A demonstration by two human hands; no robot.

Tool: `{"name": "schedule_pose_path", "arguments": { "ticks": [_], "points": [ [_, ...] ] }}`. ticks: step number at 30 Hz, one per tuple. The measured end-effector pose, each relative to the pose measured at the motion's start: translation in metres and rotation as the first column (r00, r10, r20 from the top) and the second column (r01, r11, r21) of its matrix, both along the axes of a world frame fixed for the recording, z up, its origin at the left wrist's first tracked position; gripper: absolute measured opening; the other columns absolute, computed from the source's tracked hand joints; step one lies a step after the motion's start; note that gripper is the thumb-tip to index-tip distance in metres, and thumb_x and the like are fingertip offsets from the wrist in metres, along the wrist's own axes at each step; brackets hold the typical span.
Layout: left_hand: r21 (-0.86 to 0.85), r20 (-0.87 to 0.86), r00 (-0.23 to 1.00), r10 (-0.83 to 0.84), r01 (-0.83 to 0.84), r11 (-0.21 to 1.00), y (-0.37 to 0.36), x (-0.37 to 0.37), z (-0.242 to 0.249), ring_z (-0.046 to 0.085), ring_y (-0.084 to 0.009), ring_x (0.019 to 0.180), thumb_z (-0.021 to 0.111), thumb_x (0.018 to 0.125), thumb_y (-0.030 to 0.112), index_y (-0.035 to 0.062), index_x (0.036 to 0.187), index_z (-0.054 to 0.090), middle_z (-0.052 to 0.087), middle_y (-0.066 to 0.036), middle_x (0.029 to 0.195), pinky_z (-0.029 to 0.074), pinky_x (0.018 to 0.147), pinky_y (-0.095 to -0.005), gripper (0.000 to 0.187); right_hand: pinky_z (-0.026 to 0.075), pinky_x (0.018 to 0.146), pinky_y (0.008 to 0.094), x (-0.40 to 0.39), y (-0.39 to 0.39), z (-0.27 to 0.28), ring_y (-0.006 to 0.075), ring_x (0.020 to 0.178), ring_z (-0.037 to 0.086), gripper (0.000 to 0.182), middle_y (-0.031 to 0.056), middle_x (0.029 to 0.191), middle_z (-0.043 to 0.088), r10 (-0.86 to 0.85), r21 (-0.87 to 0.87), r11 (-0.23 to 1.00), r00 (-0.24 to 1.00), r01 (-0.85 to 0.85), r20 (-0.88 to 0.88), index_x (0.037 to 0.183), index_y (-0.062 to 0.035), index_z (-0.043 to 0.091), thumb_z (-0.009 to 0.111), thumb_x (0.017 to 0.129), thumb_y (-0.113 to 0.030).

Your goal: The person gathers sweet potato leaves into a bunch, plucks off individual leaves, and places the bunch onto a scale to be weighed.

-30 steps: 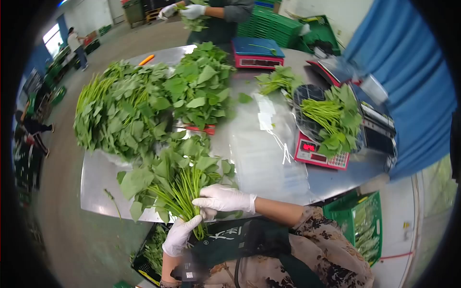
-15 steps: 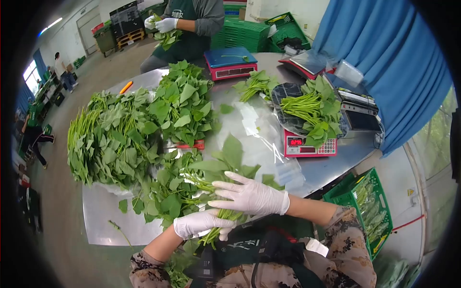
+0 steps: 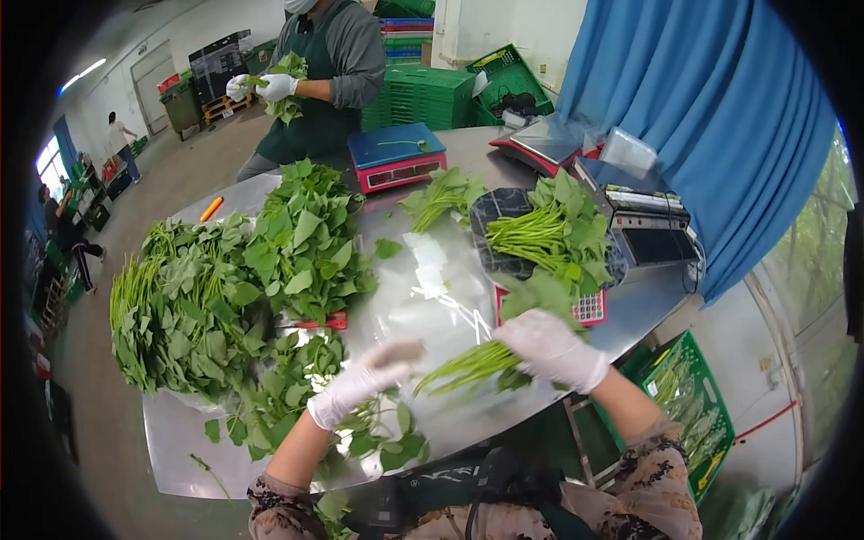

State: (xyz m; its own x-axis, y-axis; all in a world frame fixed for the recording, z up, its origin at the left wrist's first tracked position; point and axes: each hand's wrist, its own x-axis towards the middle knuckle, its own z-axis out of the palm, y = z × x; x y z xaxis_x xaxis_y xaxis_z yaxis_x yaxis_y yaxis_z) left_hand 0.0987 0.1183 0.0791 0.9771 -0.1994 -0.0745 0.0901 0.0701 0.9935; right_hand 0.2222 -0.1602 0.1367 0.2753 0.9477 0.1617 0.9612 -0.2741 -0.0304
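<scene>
My right hand (image 3: pixel 551 347), in a white glove, is closed round a bunch of leafy greens (image 3: pixel 468 366) just in front of the near scale. Its long green stems point left; its leaves blur against the scale's front. My left hand (image 3: pixel 367 382), also gloved, is apart from that bunch, with its fingers stretched out and nothing seen in them. Below and beside it lie loose leafy greens (image 3: pixel 297 382). A second bunch of greens (image 3: pixel 549 232) rests on the dark plate of the red scale (image 3: pixel 589 308), whose display is covered by the held leaves.
A big heap of greens (image 3: pixel 184 315) fills the table's left side, near a red tool (image 3: pixel 322 320) and an orange-handled knife (image 3: pixel 211 209). A blue-topped scale (image 3: pixel 396 155) stands at the back. Across the table a co-worker (image 3: pixel 328 63) handles greens. A green crate (image 3: pixel 711 396) holds bagged greens at right.
My right hand has moved right and up with the bunch, toward the near scale. My left hand has let go of the stems and moved left, its fingers opening. The camera view has shifted.
</scene>
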Motion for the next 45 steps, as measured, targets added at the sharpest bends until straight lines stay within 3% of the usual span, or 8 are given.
{"name": "schedule_pose_path", "arguments": {
  "ticks": [2, 3, 12, 18, 21, 29, 37, 45],
  "points": [
    [-0.049, 0.074, 0.948, 0.308, -0.305, 0.951, -0.008, 0.034, -0.016, 0.052, -0.0168, 0.110, 0.059, 0.089, 0.018, 0.0006, 0.122, 0.050, 0.057, -0.008, 0.118, 0.039, 0.098, -0.0328, 0.038, 0.042, 0.083, 0.0387, 0.032, -0.041, 0.021, 0.0278, 0.092, 0.057, 0.056, 0.0098, 0.096, 0.058, -0.107, 0.034, 0.994, 0.991, 0.104, 0.078, 0.110, -0.0059, 0.052, 0.074, 0.059, -0.011],
    [0.163, 0.222, 0.920, 0.322, -0.361, 0.918, -0.016, 0.048, -0.022, 0.054, -0.0151, 0.107, 0.060, 0.088, 0.015, 0.0031, 0.117, 0.055, 0.058, -0.006, 0.115, 0.042, 0.094, -0.0307, 0.032, 0.042, 0.083, 0.0389, 0.046, -0.054, 0.039, 0.0276, 0.092, 0.056, 0.056, 0.0096, 0.096, 0.057, -0.182, 0.007, 0.983, 0.975, 0.183, 0.129, 0.109, -0.0062, 0.051, 0.074, 0.059, -0.011],
    [0.689, 0.377, 0.904, -0.200, -0.129, 0.713, -0.179, 0.185, -0.023, 0.059, -0.0298, 0.096, 0.060, 0.084, 0.026, 0.0069, 0.108, 0.061, 0.061, -0.014, 0.100, 0.047, 0.084, -0.0376, 0.031, 0.042, 0.074, 0.0351, 0.187, -0.089, 0.129, 0.0245, 0.080, 0.057, 0.048, 0.0074, 0.082, 0.055, -0.296, 0.091, 0.949, 0.755, 0.301, 0.586, 0.100, -0.0079, 0.051, 0.076, 0.059, -0.013],
    [0.633, 0.284, 0.946, -0.158, -0.061, 0.771, -0.219, 0.243, -0.041, 0.056, -0.0313, 0.101, 0.059, 0.084, 0.032, 0.0049, 0.110, 0.059, 0.060, -0.015, 0.103, 0.045, 0.087, -0.0390, 0.037, 0.043, 0.073, 0.0356, 0.267, -0.042, 0.039, 0.0258, 0.079, 0.058, 0.046, 0.0086, 0.084, 0.056, -0.287, -0.015, 0.943, 0.840, 0.331, 0.459, 0.095, -0.0084, 0.051, 0.079, 0.062, -0.024],
    [0.614, 0.272, 0.952, -0.140, -0.059, 0.787, -0.223, 0.252, -0.053, 0.055, -0.0317, 0.102, 0.059, 0.084, 0.032, 0.0057, 0.112, 0.057, 0.058, -0.015, 0.105, 0.044, 0.089, -0.0391, 0.038, 0.042, 0.077, 0.0383, 0.292, -0.036, -0.035, 0.0275, 0.088, 0.055, 0.054, 0.0119, 0.089, 0.056, -0.296, -0.088, 0.941, 0.922, 0.326, 0.251, 0.097, -0.0053, 0.056, 0.070, 0.070, -0.050],
    [0.548, 0.340, 0.926, -0.166, -0.052, 0.835, -0.215, 0.259, -0.071, 0.056, -0.0315, 0.097, 0.060, 0.082, 0.031, 0.0056, 0.106, 0.058, 0.056, -0.015, 0.099, 0.046, 0.084, -0.0400, 0.035, 0.040, 0.085, 0.0388, 0.280, -0.024, -0.021, 0.0285, 0.095, 0.052, 0.079, 0.0136, 0.099, 0.054, -0.351, -0.169, 0.907, 0.915, 0.385, 0.199, 0.124, -0.0012, 0.050, 0.066, 0.071, -0.058],
    [0.659, 0.178, 0.912, -0.371, 0.170, 0.733, -0.166, 0.238, -0.030, 0.061, -0.0300, 0.087, 0.057, 0.083, 0.029, 0.0079, 0.088, 0.063, 0.061, -0.012, 0.089, 0.048, 0.077, -0.0391, 0.023, 0.041, 0.093, 0.0394, 0.233, -0.012, 0.031, 0.0327, 0.106, 0.052, 0.044, 0.0154, 0.113, 0.056, -0.234, 0.193, 0.952, 0.972, 0.237, -0.036, 0.114, -0.0046, 0.057, 0.070, 0.075, -0.019],
    [0.379, 0.262, 0.938, 0.227, -0.316, 0.870, -0.085, 0.216, -0.010, 0.063, -0.0204, 0.081, 0.060, 0.087, 0.021, 0.0061, 0.096, 0.065, 0.063, -0.009, 0.087, 0.050, 0.074, -0.0295, 0.018, 0.043, 0.090, 0.0361, 0.172, -0.016, 0.063, 0.0313, 0.103, 0.055, 0.038, 0.0146, 0.110, 0.058, -0.108, 0.299, 0.938, 0.967, 0.176, -0.231, 0.110, -0.0033, 0.059, 0.069, 0.075, -0.011]
  ]
}}
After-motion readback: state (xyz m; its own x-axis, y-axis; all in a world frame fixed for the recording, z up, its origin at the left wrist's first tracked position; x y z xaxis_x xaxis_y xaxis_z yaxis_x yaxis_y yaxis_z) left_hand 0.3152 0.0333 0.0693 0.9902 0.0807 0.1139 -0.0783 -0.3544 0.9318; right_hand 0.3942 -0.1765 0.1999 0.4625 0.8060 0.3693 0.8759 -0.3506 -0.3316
